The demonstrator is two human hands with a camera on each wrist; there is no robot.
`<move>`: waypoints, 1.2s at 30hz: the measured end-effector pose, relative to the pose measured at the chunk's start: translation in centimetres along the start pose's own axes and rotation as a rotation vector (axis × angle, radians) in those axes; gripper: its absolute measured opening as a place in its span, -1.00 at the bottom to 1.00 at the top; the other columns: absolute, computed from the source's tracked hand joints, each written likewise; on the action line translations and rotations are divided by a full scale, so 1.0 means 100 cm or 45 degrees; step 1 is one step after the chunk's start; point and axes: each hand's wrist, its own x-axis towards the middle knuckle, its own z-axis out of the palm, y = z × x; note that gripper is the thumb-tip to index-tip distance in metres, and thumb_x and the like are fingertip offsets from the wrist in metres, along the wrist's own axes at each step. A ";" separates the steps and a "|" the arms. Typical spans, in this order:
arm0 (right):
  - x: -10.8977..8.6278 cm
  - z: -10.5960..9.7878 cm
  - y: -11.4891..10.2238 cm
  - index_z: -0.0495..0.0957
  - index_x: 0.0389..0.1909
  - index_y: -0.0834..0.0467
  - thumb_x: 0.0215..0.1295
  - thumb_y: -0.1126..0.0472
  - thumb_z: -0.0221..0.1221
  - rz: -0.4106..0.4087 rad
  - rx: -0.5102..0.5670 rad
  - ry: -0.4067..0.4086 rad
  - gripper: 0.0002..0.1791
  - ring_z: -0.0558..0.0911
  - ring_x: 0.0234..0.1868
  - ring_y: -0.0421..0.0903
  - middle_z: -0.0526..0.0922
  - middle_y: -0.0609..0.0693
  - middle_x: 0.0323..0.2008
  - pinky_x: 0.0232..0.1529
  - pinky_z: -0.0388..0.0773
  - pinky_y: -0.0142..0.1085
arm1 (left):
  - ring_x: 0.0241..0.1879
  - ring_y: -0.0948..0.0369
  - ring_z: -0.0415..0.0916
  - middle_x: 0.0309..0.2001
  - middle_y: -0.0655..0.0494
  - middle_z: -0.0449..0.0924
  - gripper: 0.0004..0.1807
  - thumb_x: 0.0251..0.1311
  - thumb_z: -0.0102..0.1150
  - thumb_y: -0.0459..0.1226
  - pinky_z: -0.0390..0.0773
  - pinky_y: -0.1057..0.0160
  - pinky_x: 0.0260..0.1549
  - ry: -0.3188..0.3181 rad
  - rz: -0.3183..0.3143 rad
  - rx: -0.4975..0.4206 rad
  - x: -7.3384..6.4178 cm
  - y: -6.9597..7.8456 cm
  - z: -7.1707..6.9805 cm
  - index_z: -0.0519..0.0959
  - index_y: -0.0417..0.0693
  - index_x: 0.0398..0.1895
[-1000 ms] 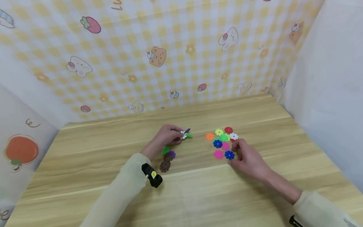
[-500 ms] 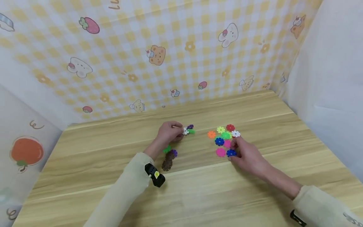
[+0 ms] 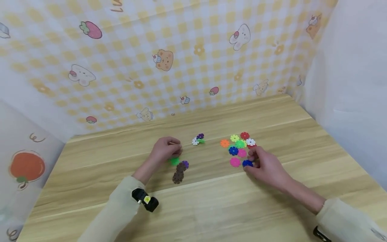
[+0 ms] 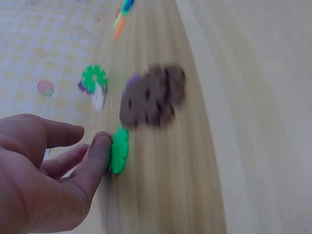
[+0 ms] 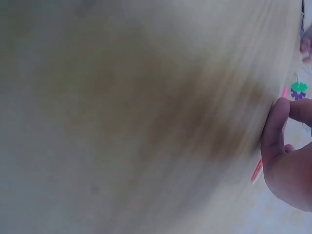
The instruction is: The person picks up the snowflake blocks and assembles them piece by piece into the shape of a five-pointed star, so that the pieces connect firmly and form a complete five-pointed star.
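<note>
My left hand (image 3: 166, 148), its fingers loosely bent with nothing between them, hovers over the left side of the table. Close to its thumb lies a green snowflake building disc (image 4: 119, 150). A joined piece of white (image 3: 195, 141), purple (image 3: 200, 136) and green discs stands beyond that hand, apart from it. Over on the right, my right hand (image 3: 267, 166) pinches a dark blue snowflake disc (image 3: 247, 163), which looks tilted and is partly covered by the thumb. In the right wrist view the thumb and forefinger (image 5: 280, 112) come close together; the blue disc is hidden there.
Brown discs (image 3: 178, 176) and a purple disc (image 3: 185, 164) lie near the left forearm. Loose discs, among them orange (image 3: 224, 143), pink (image 3: 235, 162), blue (image 3: 233, 151) and red (image 3: 244, 135), spread beside the right hand. A checked cloth (image 3: 121, 67) hangs behind the table.
My left hand has let go of the joined white, purple and green piece and drawn back to the left. The right hand has closed in on the dark blue disc, which now looks tilted.
</note>
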 end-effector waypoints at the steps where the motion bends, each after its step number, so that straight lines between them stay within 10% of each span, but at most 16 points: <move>1: -0.003 -0.001 0.001 0.44 0.06 0.35 0.22 0.28 0.41 0.032 0.062 -0.003 -0.52 0.63 -0.23 -0.08 0.67 0.12 -0.16 -0.29 0.65 -0.36 | -0.13 0.07 0.70 -0.02 -0.29 0.65 -0.65 0.39 0.18 -0.37 0.71 0.18 -0.06 0.001 0.005 0.005 -0.003 -0.003 -0.004 0.54 -0.42 0.15; 9: -0.013 -0.007 0.008 0.26 0.28 0.34 0.34 0.17 0.36 0.240 0.522 -0.062 -0.34 0.71 -0.17 -0.03 0.60 0.26 0.01 -0.29 0.74 -0.21 | -0.23 0.18 0.62 -0.13 -0.15 0.68 -0.70 0.38 0.21 -0.33 0.66 0.29 -0.20 0.028 0.136 0.184 -0.021 -0.020 -0.034 0.63 -0.33 0.09; 19: -0.013 0.006 -0.009 0.32 0.25 0.38 0.32 0.34 0.32 0.005 0.626 -0.102 -0.44 0.68 -0.11 -0.10 0.58 0.24 0.02 -0.19 0.69 -0.35 | -0.05 0.03 0.56 -0.05 -0.08 0.66 -0.51 0.08 0.49 -0.21 0.59 -0.06 0.02 0.034 0.285 0.770 -0.044 -0.029 -0.028 0.64 -0.22 0.07; 36: -0.009 0.036 -0.040 0.27 0.26 0.36 0.25 0.44 0.33 -0.220 0.730 -0.262 -0.39 0.65 -0.12 -0.02 0.59 0.18 -0.04 -0.10 0.65 -0.39 | -0.33 0.17 0.46 -0.34 0.12 0.60 -0.83 0.16 0.39 -0.36 0.48 0.22 -0.30 0.020 0.343 0.687 -0.048 -0.034 -0.027 0.54 -0.03 -0.30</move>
